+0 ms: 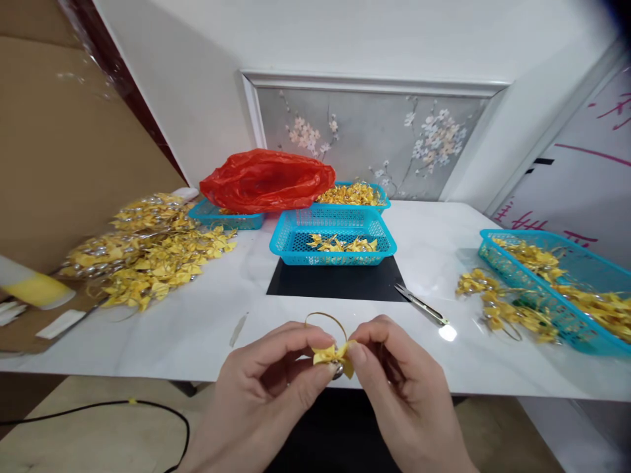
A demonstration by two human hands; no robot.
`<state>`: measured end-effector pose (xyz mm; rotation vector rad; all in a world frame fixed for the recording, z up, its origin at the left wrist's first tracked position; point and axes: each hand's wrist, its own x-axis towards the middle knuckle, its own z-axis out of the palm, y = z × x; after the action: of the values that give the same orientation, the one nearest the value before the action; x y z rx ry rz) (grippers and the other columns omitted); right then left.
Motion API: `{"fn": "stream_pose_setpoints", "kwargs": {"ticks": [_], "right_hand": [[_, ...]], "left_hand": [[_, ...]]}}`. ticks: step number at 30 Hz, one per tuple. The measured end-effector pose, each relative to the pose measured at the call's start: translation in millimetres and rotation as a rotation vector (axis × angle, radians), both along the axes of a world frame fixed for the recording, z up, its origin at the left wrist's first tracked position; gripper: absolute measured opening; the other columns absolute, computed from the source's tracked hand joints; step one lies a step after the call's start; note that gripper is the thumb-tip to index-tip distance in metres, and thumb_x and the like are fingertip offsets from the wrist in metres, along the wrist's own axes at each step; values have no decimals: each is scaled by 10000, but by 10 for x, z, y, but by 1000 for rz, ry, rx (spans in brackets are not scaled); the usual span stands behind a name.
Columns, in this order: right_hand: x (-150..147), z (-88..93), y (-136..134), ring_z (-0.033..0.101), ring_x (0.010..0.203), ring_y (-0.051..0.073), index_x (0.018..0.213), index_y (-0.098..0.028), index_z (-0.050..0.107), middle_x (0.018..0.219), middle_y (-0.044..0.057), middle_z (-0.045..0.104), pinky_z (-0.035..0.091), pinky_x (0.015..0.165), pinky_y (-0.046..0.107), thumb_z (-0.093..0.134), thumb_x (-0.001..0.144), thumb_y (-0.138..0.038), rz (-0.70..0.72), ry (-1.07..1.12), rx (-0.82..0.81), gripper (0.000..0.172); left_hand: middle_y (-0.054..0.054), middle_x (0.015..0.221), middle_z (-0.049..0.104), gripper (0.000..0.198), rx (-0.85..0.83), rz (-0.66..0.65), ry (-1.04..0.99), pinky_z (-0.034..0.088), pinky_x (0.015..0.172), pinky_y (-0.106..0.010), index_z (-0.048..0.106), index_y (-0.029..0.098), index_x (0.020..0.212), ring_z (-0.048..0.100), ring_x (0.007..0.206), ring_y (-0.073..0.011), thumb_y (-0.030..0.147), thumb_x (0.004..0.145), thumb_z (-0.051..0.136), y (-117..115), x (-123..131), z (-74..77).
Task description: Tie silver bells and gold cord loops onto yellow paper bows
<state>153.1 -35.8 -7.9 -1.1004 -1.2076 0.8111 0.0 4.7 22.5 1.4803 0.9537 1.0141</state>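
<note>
Your left hand point(276, 381) and right hand point(399, 381) are pinching one yellow bow point(324, 355) over the near table edge point(197, 373); it's apparently needing work, while several similar pieces point(345, 245) are lying in the middle basket point(332, 259), farther away.

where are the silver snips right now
In the head view, the slim silver metal snips lie right of centre on the white marbled table, tips over the right edge of the flat black mat, beyond the bare right hand.
</note>
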Motion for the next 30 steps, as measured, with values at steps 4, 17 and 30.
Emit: {"fn": "stream_pose_setpoints", "kwargs": {"ticks": [4,17,30], "right_hand": [[15,-4,21,457,612,99,845,-212,588,743,-27,497,359,520,229,532,955,-320,14,0,-18,165],[44,-5,17,481,602,97,834,-209,581,725,-27,507,381,502,205,534,952,-313,30,-25,-16,164],[-7,-39,6,519,616,104,941,-211,587,776,1,549,434,519,211,531,944,-196,-211,-178,194,58]], "left_hand": [[62,854,736,218,-50,-35,-14,547,728,-105,776,330,847,677,798,-100,126,780,739,20,2,-26],[33,934,717,260,-107,-8,-71,570,748,-132,782,315,885,698,825,-124,112,724,760,-61,76,24],[27,937,738,179,-11,-51,28,554,725,-118,767,325,955,681,793,-111,216,889,641,17,-41,-65]]}}
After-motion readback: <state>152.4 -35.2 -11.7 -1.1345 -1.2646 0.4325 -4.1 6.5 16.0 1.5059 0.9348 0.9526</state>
